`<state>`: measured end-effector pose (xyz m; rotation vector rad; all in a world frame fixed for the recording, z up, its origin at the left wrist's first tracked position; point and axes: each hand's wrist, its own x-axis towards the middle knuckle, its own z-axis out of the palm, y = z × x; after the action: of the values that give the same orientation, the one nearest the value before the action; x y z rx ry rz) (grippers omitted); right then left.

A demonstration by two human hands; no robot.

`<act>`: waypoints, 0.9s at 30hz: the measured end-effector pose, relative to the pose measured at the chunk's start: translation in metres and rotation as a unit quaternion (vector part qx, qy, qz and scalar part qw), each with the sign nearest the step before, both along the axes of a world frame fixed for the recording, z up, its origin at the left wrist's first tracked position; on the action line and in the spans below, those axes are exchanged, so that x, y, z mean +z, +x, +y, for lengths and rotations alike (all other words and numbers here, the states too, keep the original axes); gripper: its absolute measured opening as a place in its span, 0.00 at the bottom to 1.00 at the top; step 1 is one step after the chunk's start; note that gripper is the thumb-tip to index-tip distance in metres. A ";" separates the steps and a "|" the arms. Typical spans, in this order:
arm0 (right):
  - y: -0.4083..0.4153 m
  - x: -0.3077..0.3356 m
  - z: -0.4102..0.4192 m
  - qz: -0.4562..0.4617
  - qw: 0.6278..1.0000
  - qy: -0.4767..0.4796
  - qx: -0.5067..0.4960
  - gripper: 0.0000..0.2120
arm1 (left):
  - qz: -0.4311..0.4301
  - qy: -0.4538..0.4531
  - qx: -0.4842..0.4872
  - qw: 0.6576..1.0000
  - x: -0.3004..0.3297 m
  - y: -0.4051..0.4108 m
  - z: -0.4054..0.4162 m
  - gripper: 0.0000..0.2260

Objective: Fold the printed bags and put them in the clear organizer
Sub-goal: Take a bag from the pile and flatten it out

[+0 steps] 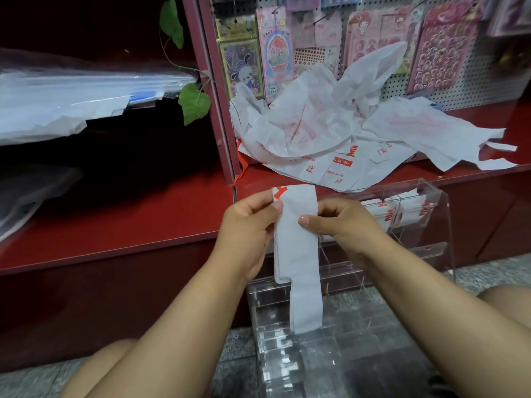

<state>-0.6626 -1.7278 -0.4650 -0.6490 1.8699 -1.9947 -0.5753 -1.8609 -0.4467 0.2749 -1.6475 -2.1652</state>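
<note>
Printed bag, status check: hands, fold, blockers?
Left hand and right hand both pinch the printed bag, folded to a long strip. Folded bags already in clear organizer. Nothing in the way.

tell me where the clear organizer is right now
In the head view, the clear organizer stands lower right, before the red shelf, just behind the right hand.

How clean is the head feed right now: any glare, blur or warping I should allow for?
Head view: the hands and folded bag are sharp and evenly lit; the clear organizer blends into the floor, its edges faint; the left shelf recess is very dark; shelf lines bow from wide-angle distortion; frame edges are soft.
</note>
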 end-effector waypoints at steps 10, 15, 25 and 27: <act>-0.001 -0.005 -0.007 0.007 1.000 0.026 0.010 0.08 | 0.004 0.023 0.055 0.998 -0.010 -0.010 0.001 0.18; 0.000 -0.006 -0.008 0.028 0.999 0.038 -0.021 0.07 | 0.004 0.030 0.052 0.998 -0.011 -0.011 -0.001 0.19; -0.007 0.002 -0.003 0.045 0.994 0.004 -0.103 0.19 | -0.139 -0.171 -0.007 0.975 -0.030 -0.005 0.000 0.03; -0.010 0.002 -0.002 0.040 0.994 -0.004 -0.105 0.19 | -0.139 -0.197 0.005 0.971 -0.033 -0.005 0.001 0.07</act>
<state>-0.6726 -1.7294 -0.4633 -0.5618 2.0538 -2.1352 -0.5802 -1.8597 -0.4794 0.4829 -2.1778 -1.7985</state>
